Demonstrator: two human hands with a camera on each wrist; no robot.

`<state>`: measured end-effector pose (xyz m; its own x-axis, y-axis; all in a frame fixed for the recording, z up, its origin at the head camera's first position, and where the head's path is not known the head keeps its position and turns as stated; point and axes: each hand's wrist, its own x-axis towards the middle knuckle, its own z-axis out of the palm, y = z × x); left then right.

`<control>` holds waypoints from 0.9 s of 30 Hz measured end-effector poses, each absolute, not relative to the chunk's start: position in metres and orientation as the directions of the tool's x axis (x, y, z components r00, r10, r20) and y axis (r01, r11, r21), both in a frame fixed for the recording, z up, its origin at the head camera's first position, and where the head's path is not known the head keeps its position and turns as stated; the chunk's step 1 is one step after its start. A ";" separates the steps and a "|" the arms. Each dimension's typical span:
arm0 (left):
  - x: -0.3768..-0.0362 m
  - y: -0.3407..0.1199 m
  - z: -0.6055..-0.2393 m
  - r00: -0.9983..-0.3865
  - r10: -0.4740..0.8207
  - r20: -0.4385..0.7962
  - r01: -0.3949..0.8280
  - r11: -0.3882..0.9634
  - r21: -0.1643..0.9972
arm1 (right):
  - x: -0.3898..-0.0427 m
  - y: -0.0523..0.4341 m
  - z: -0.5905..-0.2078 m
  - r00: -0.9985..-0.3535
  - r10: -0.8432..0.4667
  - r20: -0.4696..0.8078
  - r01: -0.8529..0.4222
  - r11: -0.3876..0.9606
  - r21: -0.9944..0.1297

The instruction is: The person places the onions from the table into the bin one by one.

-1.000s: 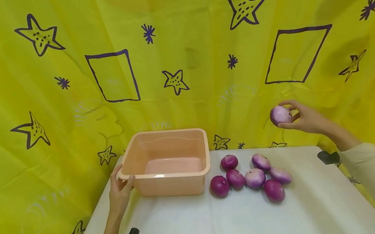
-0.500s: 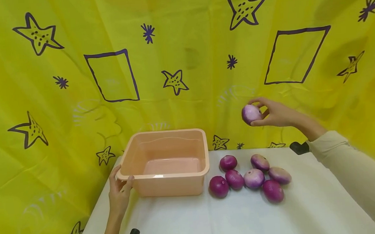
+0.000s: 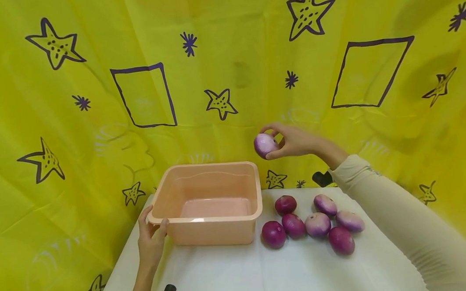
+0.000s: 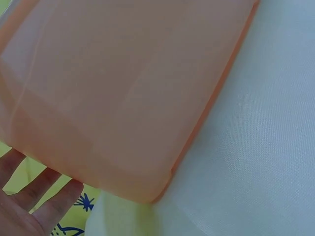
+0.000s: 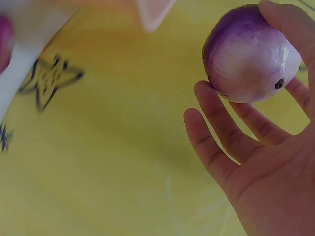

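My right hand holds a pale purple-and-white onion between thumb and fingers, in the air just right of and above the plastic basin. In the right wrist view the onion shows a small dark spot at one end, with the thumb on top and fingertips beneath. At the basin's front left corner my left hand grips the rim, its thumb on the front side and the fingers round the left side. The left wrist view shows fingers against the peach-coloured wall. No onion shows inside the basin.
Several onions lie close together on the white table right of the basin, among them a dark magenta onion and a paler onion. A yellow curtain with drawn stars hangs right behind the table.
My right hand has carried the onion leftward, from beyond the right-hand onions to near the basin's right edge. My left hand and the basin have stayed in place.
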<state>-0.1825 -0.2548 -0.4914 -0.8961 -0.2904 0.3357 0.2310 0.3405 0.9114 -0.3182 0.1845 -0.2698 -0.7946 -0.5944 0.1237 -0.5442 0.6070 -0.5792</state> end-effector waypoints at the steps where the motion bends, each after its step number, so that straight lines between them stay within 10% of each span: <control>1: -0.183 -0.255 -0.492 -0.895 -0.291 0.338 0.233 0.342 0.910 | -0.320 0.175 -0.271 -0.786 -0.607 0.119 -0.548 0.594 -0.589; 27: -0.182 -0.254 -0.493 -0.892 -0.297 0.340 0.232 0.343 0.910 | -0.339 0.034 -0.319 -0.702 -0.702 0.116 -0.578 0.467 -0.669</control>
